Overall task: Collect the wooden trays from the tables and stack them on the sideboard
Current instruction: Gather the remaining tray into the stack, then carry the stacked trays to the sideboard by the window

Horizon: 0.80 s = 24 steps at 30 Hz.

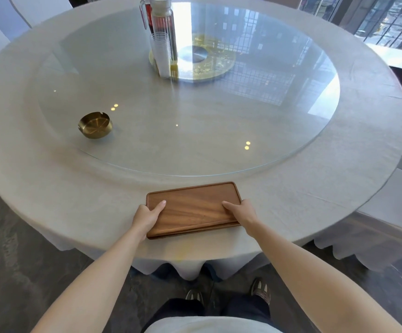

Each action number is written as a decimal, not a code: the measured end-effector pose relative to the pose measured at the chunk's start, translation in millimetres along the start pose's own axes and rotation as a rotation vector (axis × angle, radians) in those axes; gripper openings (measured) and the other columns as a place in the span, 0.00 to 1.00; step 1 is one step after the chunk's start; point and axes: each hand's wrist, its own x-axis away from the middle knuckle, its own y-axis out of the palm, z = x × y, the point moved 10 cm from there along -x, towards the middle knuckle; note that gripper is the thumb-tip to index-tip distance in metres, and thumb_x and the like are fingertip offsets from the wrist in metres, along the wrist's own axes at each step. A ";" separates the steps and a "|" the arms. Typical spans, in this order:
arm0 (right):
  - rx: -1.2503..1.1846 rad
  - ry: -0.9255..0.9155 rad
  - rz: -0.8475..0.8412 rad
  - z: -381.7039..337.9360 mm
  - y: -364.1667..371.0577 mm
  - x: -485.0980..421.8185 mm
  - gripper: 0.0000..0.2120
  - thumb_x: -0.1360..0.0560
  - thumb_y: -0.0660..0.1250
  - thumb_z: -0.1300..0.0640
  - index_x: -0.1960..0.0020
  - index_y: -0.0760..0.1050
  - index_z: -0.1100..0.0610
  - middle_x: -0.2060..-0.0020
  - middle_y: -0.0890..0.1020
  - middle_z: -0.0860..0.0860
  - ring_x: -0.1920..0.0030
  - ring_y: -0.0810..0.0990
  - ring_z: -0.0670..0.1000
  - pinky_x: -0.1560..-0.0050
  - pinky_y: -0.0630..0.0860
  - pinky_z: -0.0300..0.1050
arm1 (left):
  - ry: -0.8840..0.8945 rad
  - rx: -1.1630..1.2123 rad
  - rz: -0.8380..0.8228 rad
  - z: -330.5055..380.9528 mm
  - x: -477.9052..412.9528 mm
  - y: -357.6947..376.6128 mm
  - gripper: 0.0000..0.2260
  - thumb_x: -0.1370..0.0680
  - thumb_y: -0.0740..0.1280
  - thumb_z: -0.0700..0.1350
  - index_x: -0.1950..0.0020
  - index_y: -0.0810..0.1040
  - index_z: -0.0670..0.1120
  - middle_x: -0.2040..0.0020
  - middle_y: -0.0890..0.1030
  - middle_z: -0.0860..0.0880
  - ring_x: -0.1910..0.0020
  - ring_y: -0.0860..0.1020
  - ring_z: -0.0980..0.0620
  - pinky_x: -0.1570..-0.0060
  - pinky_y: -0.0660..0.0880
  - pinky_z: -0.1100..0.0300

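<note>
A brown wooden tray (194, 207) lies at the near edge of a round table with a grey cloth (51, 188). A second tray edge shows just under it at the front, so it looks like two trays stacked. My left hand (147, 217) grips the tray's left front corner, thumb on top. My right hand (242, 211) grips its right front corner, thumb on top as well. The fingers of both hands are hidden beneath the tray.
A large glass turntable (219, 131) covers the table's middle. On it stand a brass ashtray (95, 124) at the left and a tall clear bottle (164, 32) with a stack of cups near the centre. White-covered chairs (387, 212) stand to the right.
</note>
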 end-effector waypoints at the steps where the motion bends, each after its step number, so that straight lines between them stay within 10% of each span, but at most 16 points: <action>1: -0.041 0.000 0.000 3.2 -3.5 1.4 0.20 0.30 0.69 0.47 0.49 0.68 0.62 0.54 0.74 0.55 0.53 0.74 0.53 0.56 0.70 0.45 | 0.025 -0.023 0.002 6.0 1.3 1.5 0.25 0.27 0.66 0.58 0.45 0.72 0.36 0.51 0.76 0.42 0.54 0.75 0.45 0.57 0.70 0.56; 11: -0.289 -0.067 0.218 27.4 -119.1 28.4 0.29 0.30 0.69 0.45 0.38 0.66 0.62 0.44 0.76 0.57 0.44 0.77 0.57 0.43 0.76 0.56 | 0.315 -0.142 -0.095 136.2 28.1 79.9 0.24 0.29 0.68 0.58 0.45 0.71 0.39 0.47 0.77 0.42 0.47 0.76 0.42 0.50 0.73 0.52; 24: -0.562 -0.011 0.972 161.0 -380.4 185.2 0.20 0.30 0.70 0.46 0.44 0.74 0.57 0.54 0.79 0.49 0.53 0.78 0.50 0.53 0.77 0.42 | 0.713 -0.290 -0.712 300.0 203.6 391.9 0.23 0.29 0.69 0.57 0.47 0.77 0.38 0.52 0.80 0.41 0.51 0.79 0.41 0.56 0.73 0.54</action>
